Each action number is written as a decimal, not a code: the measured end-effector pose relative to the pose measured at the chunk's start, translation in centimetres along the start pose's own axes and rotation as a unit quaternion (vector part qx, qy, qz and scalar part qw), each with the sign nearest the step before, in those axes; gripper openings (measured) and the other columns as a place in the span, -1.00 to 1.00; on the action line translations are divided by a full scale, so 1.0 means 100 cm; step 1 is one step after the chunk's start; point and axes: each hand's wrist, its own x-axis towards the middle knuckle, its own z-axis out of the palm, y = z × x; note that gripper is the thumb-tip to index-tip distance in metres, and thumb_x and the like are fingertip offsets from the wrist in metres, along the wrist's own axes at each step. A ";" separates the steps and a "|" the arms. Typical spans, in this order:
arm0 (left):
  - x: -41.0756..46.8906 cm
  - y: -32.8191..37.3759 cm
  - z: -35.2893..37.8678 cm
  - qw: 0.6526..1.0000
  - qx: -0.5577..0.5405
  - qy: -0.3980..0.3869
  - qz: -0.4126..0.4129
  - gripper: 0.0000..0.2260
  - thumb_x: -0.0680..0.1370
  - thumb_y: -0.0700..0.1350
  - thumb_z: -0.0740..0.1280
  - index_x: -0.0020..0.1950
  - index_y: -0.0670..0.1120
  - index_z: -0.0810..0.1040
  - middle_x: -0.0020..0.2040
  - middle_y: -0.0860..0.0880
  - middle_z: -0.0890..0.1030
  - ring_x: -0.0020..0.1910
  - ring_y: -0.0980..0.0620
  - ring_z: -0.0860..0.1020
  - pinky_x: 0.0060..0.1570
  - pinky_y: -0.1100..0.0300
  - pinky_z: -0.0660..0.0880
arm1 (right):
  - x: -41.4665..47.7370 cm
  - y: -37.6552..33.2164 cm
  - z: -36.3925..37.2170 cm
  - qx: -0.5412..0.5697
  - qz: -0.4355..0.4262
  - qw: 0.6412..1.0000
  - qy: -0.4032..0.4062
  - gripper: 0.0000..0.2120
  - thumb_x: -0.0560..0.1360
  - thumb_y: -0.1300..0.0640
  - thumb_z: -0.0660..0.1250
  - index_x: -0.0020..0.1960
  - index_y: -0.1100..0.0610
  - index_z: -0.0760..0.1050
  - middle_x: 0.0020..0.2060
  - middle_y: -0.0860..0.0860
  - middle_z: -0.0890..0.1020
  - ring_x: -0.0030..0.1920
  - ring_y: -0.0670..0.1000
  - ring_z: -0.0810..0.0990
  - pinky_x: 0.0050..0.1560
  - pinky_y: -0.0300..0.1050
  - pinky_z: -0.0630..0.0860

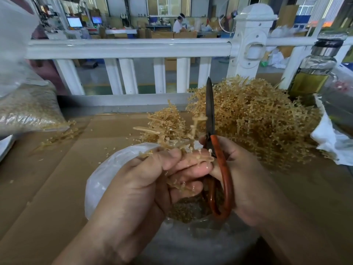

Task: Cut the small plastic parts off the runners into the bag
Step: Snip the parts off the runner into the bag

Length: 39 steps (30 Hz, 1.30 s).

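My left hand (pixel 145 180) grips a tan plastic runner (pixel 168 142) studded with small parts, holding it above a clear plastic bag (pixel 103 169). My right hand (pixel 246 176) holds red-handled scissors (pixel 221 169), fingers through the loops. Their dark blades (pixel 209 104) point straight up with the tips together. The blades stand right beside the runner's upright branch. Small cut parts (pixel 187 209) lie inside the bag beneath both hands.
A big heap of uncut runners (pixel 254 119) sits at the back right on the cardboard-covered table (pixel 47 178). A filled bag of parts (pixel 28 109) lies at the left. A glass bottle (pixel 313 71) stands at the far right, a white railing (pixel 129 47) behind.
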 end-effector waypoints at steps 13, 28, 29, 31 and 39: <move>0.002 0.018 -0.016 0.971 0.091 0.127 0.181 -0.78 0.47 -0.15 0.39 0.09 -0.20 0.57 0.16 -0.12 0.71 -0.07 -0.15 0.74 -0.46 0.24 0.51 | -0.015 -0.027 -0.015 -0.157 -0.096 0.981 -0.056 -0.46 0.31 -0.47 0.43 0.23 -0.33 0.50 -0.20 0.17 0.66 -0.35 0.14 0.65 -0.35 -0.08 0.56; 0.004 0.040 -0.046 0.945 0.171 0.134 0.245 -0.87 0.42 -0.20 0.34 -0.07 -0.20 0.49 0.10 -0.18 0.72 -0.31 0.02 0.70 -0.52 0.25 0.45 | -0.017 -0.043 -0.024 -0.508 -0.040 0.852 -0.121 -0.31 0.13 -0.70 0.18 0.22 -0.51 0.32 0.03 -0.27 0.60 -0.08 -0.26 0.62 -0.10 -0.16 0.60; 0.004 0.041 -0.047 0.945 0.168 0.131 0.247 -0.84 0.41 -0.19 0.36 -0.05 -0.21 0.49 0.11 -0.19 0.72 -0.32 0.03 0.69 -0.52 0.25 0.45 | -0.016 -0.043 -0.024 -0.512 -0.037 0.850 -0.124 -0.27 0.11 -0.72 0.15 0.22 -0.49 0.32 0.03 -0.28 0.60 -0.08 -0.26 0.63 -0.08 -0.18 0.60; 0.003 0.041 -0.048 0.945 0.168 0.127 0.252 -0.75 0.36 -0.16 0.41 -0.03 -0.21 0.49 0.11 -0.19 0.72 -0.32 0.04 0.68 -0.50 0.26 0.46 | -0.015 -0.042 -0.024 -0.509 -0.039 0.851 -0.124 -0.24 0.10 -0.73 0.14 0.22 -0.46 0.33 0.01 -0.29 0.61 -0.09 -0.26 0.63 0.00 -0.27 0.54; 0.004 0.041 -0.051 0.942 0.173 0.126 0.259 -0.83 0.33 -0.10 0.39 -0.14 -0.12 0.52 0.10 -0.20 0.72 -0.34 0.03 0.67 -0.50 0.26 0.46 | -0.015 -0.042 -0.025 -0.491 -0.056 0.860 -0.126 -0.27 0.12 -0.71 0.18 0.20 -0.43 0.39 -0.11 -0.26 0.64 -0.17 -0.29 0.62 0.00 -0.44 0.43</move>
